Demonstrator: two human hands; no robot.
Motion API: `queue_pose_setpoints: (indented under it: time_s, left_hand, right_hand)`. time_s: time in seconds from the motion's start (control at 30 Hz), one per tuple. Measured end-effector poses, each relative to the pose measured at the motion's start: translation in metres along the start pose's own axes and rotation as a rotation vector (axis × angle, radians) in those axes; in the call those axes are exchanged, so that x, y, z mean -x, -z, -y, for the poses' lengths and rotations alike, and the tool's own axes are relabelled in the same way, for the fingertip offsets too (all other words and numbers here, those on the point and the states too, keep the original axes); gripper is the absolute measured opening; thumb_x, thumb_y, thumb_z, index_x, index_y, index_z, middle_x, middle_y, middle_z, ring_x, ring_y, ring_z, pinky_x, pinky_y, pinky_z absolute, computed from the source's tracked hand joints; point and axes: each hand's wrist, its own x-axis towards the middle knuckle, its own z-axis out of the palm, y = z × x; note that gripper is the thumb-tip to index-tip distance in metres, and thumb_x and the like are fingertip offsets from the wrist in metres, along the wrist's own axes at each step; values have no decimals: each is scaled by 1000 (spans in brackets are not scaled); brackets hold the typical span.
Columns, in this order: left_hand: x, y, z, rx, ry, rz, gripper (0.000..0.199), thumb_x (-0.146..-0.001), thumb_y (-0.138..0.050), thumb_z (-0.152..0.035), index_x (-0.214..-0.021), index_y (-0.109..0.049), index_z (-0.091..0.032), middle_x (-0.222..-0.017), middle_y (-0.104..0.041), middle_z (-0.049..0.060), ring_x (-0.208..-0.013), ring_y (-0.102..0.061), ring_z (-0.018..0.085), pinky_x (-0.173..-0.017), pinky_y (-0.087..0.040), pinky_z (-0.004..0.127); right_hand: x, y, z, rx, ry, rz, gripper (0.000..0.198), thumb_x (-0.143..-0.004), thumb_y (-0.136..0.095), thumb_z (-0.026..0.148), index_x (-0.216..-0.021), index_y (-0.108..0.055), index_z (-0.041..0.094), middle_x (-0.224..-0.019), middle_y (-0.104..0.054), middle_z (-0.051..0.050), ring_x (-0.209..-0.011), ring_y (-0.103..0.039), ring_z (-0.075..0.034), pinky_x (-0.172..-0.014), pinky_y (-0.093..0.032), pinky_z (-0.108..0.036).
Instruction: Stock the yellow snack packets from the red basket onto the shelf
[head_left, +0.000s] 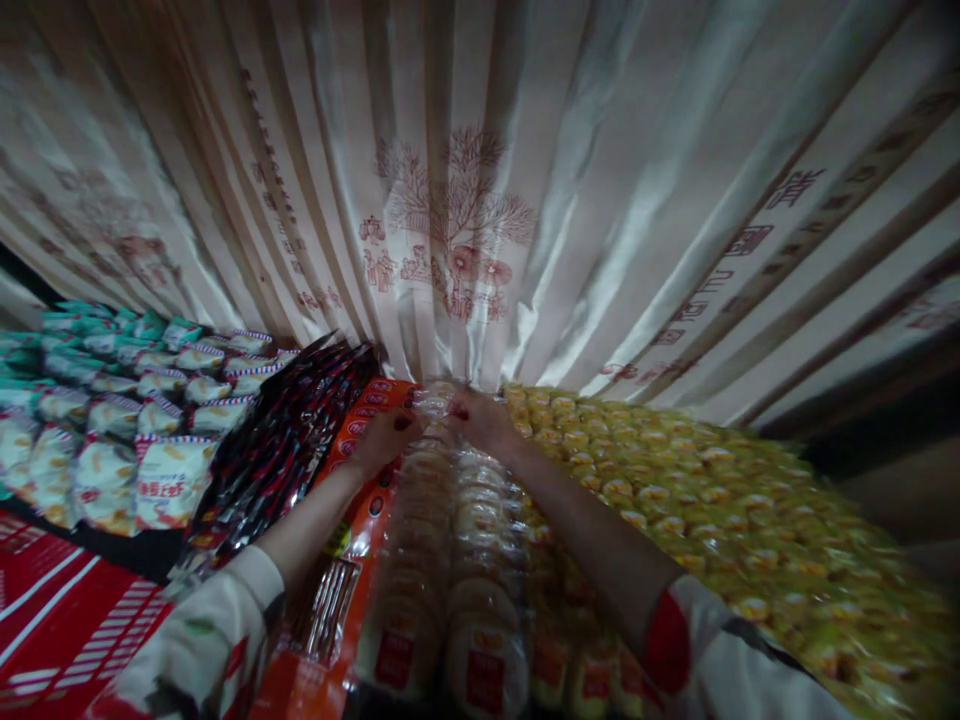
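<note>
Two rows of round pale cakes [487,600] in clear wrap run away from me, the nearest ones bearing red labels. At their far end, by the curtain, both my hands reach in from either side of a clear-wrapped cake [433,402]. My left hand [391,435] is closed in a pinch at the wrap's left edge; what lies between its fingertips is hidden. With fingers bent together, my right hand [486,422] grips the wrapped cake's right side. Under my left forearm lie orange packets [367,510].
Dark shiny packets [277,440] stand in a row on the left, beside white and green snack bags [176,480]. A red crate [67,610] sits at the lower left. Many yellow-wrapped packs [697,500] fill the right. A pleated, printed curtain [585,200] hangs behind.
</note>
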Motion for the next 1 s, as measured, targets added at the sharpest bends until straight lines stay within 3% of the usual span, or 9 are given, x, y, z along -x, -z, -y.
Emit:
queue_pose_setpoints:
  time_s: [0.1, 0.17, 0.27, 0.43, 0.57, 0.8, 0.87, 1.0]
  left_hand:
    - [-1, 0, -2, 53, -16, 101, 17, -68, -62, -30, -74, -65, -15, -65, -63, 1, -60, -54, 13, -57, -40, 23]
    - [-4, -3, -1, 100, -18, 76, 13, -66, -61, -27, -71, -63, -15, -61, -60, -1, -58, -52, 12, -56, -39, 23]
    - [-6, -8, 1, 158, -49, 35, 10, -67, -59, -26, -67, -60, -16, -58, -54, -4, -55, -47, 10, -54, -37, 21]
    - [-5, -15, 5, 177, -45, -32, 11, -67, -58, -27, -65, -57, -16, -59, -53, -5, -56, -46, 9, -54, -36, 20]
    - [-7, -17, 8, 172, -23, -70, 12, -69, -57, -29, -69, -58, -17, -61, -55, -4, -57, -49, 10, -55, -38, 21]
    - [2, -4, 5, -56, 72, -217, 24, -72, -62, -40, -73, -62, -16, -65, -63, 2, -62, -56, 15, -56, -40, 24]
    - [11, 2, -2, -57, 52, -143, 27, -75, -57, -41, -69, -64, -15, -62, -62, 2, -60, -56, 15, -54, -39, 23]
    - [23, 9, -12, 55, -63, 164, 19, -70, -62, -31, -73, -69, -14, -69, -66, 3, -64, -57, 15, -57, -41, 23]
  right_hand:
    - [0, -3, -5, -57, 121, -88, 10, -73, -67, 22, -84, -67, 22, -80, -67, -1, -74, -60, -14, -68, -45, -25]
    - [0, -5, -10, -89, 260, -136, 10, -73, -69, 23, -83, -68, 22, -84, -65, -2, -80, -59, -15, -73, -45, -26]
    - [1, -5, -14, -105, 379, -100, 9, -75, -68, 29, -81, -70, 22, -81, -63, -2, -80, -59, -15, -73, -45, -27]
    - [4, 1, -5, -19, 267, -40, 4, -74, -66, 21, -76, -68, 19, -76, -62, -2, -72, -58, -14, -67, -43, -24]
    - [8, 7, 10, 121, 201, 4, 10, -80, -56, 23, -80, -66, 20, -79, -66, -3, -75, -59, -16, -67, -41, -24]
    - [14, 14, 24, 174, 58, 18, 13, -81, -55, 26, -87, -66, 23, -83, -68, -2, -76, -60, -16, -65, -40, -24]
    - [14, 13, 23, 153, 52, 1, 12, -81, -56, 27, -87, -65, 23, -83, -68, -2, -75, -60, -16, -64, -39, -25]
    - [13, 7, 18, 101, 96, -19, 11, -81, -56, 23, -87, -65, 23, -77, -66, 0, -70, -57, -15, -64, -39, -24]
